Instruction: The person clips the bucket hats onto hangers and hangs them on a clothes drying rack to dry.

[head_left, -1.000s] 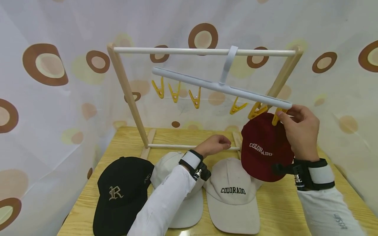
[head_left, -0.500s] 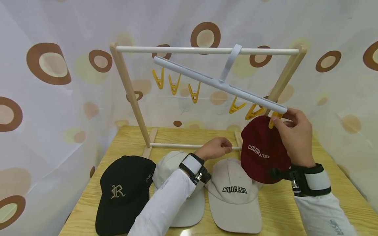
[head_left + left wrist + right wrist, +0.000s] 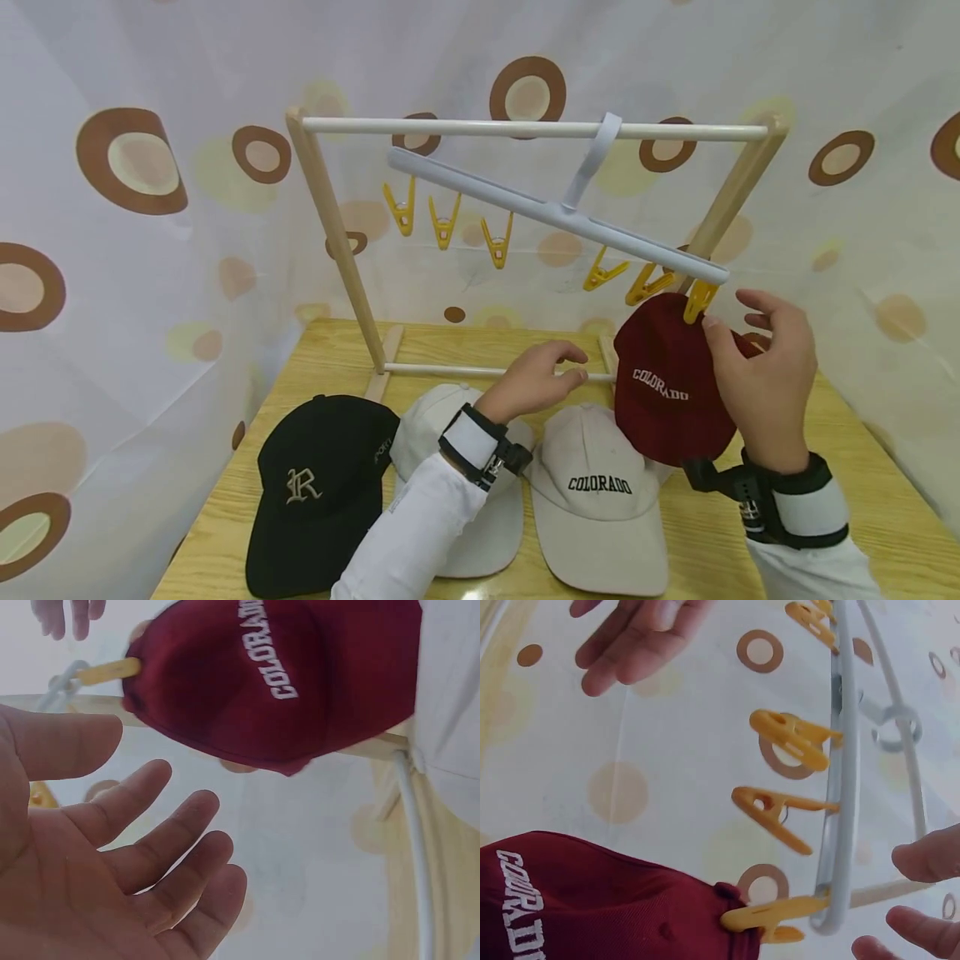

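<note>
A maroon baseball cap (image 3: 667, 417) lettered COLORADO hangs from the yellow clip (image 3: 700, 302) at the lower right end of a white hanger (image 3: 480, 185). My right hand (image 3: 772, 379) is just right of that clip, thumb and fingers spread apart and holding nothing. In the right wrist view the clip (image 3: 776, 911) bites the cap's edge (image 3: 731, 930). My left hand (image 3: 536, 377) is held over the caps on the table, left of the maroon one. Its fingers are loosely bent around nothing, and the left wrist view shows the open palm (image 3: 97, 885).
The hanger hooks over the white top rail (image 3: 450, 127) of a wooden rack, tilted down to the right. Several free yellow clips (image 3: 444, 223) dangle from it. On the table (image 3: 720, 533) lie a black cap (image 3: 322, 483), an off-white cap (image 3: 487, 533) and a beige COLORADO cap (image 3: 600, 542).
My right hand has let go of the end clip and drawn off to the right, fingers parting. The fingers of my left hand have spread. The cap stays hanging from the clip.
</note>
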`<state>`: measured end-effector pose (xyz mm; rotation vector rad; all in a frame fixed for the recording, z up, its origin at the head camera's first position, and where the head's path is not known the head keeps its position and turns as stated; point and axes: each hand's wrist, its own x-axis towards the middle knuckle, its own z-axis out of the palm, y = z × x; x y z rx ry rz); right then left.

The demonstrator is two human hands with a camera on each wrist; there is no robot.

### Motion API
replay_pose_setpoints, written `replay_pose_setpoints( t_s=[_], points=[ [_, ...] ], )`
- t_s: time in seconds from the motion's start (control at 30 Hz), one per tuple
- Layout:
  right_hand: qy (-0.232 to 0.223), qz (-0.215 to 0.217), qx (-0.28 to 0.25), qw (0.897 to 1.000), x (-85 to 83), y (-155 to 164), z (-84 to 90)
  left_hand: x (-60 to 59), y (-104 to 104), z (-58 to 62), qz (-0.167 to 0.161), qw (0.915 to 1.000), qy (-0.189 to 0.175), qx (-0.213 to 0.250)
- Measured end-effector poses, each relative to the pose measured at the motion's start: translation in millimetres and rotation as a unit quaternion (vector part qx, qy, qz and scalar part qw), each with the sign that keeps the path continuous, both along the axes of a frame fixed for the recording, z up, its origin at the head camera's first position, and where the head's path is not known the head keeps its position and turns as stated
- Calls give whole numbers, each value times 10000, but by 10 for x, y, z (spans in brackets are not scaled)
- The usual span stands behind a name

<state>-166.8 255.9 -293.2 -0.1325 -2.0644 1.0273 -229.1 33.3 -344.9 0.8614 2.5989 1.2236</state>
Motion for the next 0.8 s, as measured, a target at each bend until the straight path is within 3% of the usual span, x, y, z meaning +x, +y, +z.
replay_pose_setpoints(
  t_s=[0.17, 0.3, 0.57, 0.8],
  points=[
    [825, 405, 515, 9944, 88, -115, -16, 94, -57, 65, -21, 9998, 13, 179],
    [1107, 886, 792, 9867, 148, -207, -37, 131, -78, 56, -57, 9995, 10, 309],
    [560, 1735, 1401, 9732, 218, -366, -115, 176, -85, -45, -16, 9995, -58, 297],
    [137, 2236, 1646, 9606, 111, -450, -295, 195, -97, -160, 6, 9991, -336, 259]
  ],
)
